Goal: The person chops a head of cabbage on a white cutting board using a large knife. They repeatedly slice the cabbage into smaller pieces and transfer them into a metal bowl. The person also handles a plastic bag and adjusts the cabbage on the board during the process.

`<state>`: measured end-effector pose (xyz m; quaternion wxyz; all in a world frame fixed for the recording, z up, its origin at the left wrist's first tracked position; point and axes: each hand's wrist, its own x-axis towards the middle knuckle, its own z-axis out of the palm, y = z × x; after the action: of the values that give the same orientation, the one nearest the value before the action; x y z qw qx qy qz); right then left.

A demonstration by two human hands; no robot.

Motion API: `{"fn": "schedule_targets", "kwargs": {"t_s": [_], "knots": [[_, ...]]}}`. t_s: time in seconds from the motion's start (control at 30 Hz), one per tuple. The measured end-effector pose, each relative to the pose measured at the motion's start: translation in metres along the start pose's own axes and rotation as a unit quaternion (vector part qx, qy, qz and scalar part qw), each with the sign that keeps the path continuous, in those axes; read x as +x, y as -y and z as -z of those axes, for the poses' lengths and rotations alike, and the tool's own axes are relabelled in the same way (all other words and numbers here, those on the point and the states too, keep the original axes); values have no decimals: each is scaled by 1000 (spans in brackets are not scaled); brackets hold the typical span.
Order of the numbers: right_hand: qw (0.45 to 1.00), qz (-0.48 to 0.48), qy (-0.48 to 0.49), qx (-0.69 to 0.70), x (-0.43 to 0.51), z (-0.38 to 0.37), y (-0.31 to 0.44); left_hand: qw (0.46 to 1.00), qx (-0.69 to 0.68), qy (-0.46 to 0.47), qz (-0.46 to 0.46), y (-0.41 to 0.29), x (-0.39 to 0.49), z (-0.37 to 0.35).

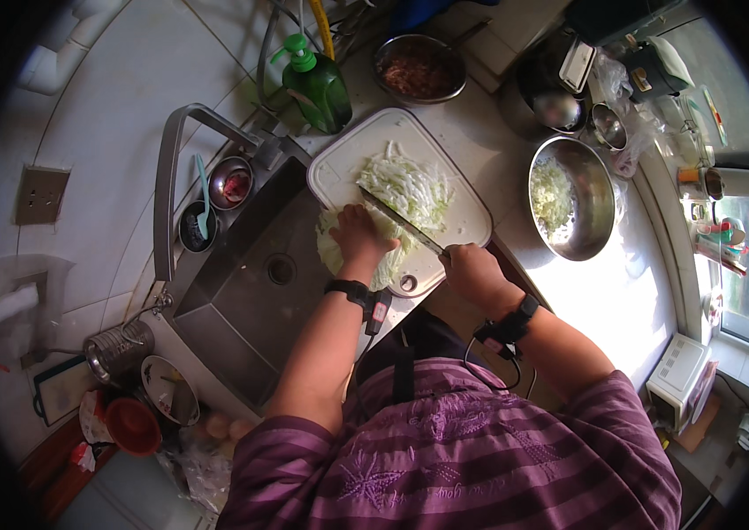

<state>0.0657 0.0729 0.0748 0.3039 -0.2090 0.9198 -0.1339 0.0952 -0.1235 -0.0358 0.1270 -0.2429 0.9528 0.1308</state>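
My left hand (358,238) presses down on pale green cabbage leaves (386,270) at the near left of a white cutting board (342,164). In my right hand (477,275) is the handle of a kitchen knife (407,225). Its blade lies diagonally between the leaves and a heap of shredded cabbage (407,182). The knife tip points away from me and to the left, just beyond my left fingertips. Some of the leaves hang past the board's left edge, over the sink side. My left palm hides part of the cabbage.
A steel sink (242,311) with a bent faucet (165,192) lies left of the board. To the right stands a steel bowl (603,205) holding chopped pale vegetable. Behind are a green pump bottle (321,93) and a bowl of brown, minced-looking food (417,73).
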Motion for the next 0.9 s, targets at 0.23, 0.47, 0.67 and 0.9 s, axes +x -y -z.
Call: {"fn": "schedule_targets", "kwargs": {"t_s": [0.23, 0.47, 0.67, 0.9], "knots": [[998, -1, 63, -21, 42, -10, -1, 1000, -21, -22, -6, 1, -1, -3], [999, -34, 9, -11, 73, -55, 3, 994, 6, -106, -2, 0, -6, -16], [999, -18, 17, -34, 75, -41, -3, 1000, -6, -24, 12, -3, -7, 4], [1000, -13, 8, -16, 81, -32, -6, 999, -9, -38, -4, -12, 11, 11]]}}
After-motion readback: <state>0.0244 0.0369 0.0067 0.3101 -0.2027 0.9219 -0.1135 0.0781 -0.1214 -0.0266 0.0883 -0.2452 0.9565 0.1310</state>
